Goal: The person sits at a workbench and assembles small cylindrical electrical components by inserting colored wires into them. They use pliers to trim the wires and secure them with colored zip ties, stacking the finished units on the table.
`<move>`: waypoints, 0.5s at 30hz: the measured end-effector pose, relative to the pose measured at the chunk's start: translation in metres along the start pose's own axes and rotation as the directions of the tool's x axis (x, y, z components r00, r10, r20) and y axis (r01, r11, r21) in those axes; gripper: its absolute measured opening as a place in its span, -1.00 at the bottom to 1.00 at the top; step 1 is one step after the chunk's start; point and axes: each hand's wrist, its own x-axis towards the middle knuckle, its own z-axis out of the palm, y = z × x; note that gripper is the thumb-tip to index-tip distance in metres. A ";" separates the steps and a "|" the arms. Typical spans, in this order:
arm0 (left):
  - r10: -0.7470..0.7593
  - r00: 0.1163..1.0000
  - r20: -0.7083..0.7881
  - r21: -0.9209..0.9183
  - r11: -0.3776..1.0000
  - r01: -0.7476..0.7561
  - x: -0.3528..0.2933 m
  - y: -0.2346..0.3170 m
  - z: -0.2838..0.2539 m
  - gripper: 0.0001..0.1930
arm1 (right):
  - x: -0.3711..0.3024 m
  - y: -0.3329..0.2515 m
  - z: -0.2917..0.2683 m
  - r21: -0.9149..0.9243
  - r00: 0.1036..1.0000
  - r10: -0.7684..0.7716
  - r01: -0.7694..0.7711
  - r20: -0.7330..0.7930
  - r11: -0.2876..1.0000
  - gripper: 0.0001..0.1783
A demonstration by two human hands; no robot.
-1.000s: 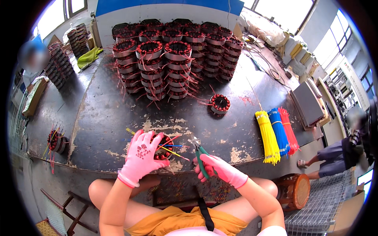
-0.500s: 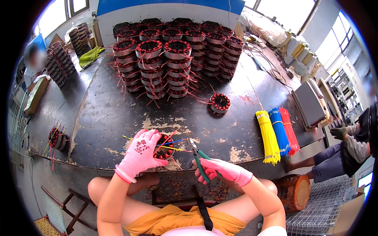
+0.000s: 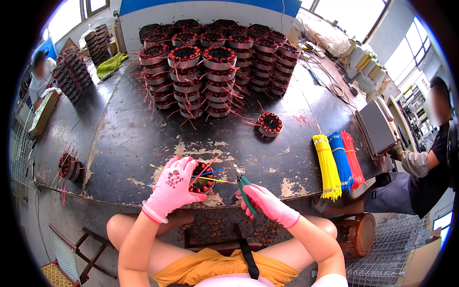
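My left hand [image 3: 175,184], in a pink glove, grips a motor stator [image 3: 208,184] with red windings at the table's near edge. Its fingertips are partly hidden behind the glove and the stator. Red, blue and yellow wires [image 3: 219,181] stick out of the stator to the right. Also gloved in pink, my right hand [image 3: 268,204] holds green-handled wire cutters [image 3: 247,196]. The metal jaws point up and left, close to the ends of the wires. Whether they touch a wire is too small to tell.
Stacked stators [image 3: 191,91] fill the back middle, with one single stator [image 3: 269,125] before them. Another wired stator [image 3: 70,167] lies at left. Bundles of yellow [image 3: 327,167], blue and red wires lie at right. A co-worker [image 3: 425,162] sits at far right.
My right hand has turned the cutters more upright, and its handles look closer together. The left hand stays on the stator. At far right the co-worker has leaned in, reaching toward the grey box.
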 end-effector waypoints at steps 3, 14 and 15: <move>-0.114 0.993 -0.013 0.063 0.991 0.115 -0.001 0.014 0.003 -0.03 | -0.004 0.002 -0.009 0.088 0.997 0.047 -0.052 0.054 0.995 -0.41; -0.224 0.974 -0.028 0.201 0.953 0.225 0.004 0.031 0.009 0.02 | -0.009 0.003 -0.021 0.080 0.981 0.140 -0.152 0.135 0.985 -0.36; -0.228 0.973 -0.027 0.198 0.953 0.229 0.003 0.030 0.009 0.02 | -0.010 0.004 -0.022 0.061 0.981 0.147 -0.155 0.126 0.986 -0.39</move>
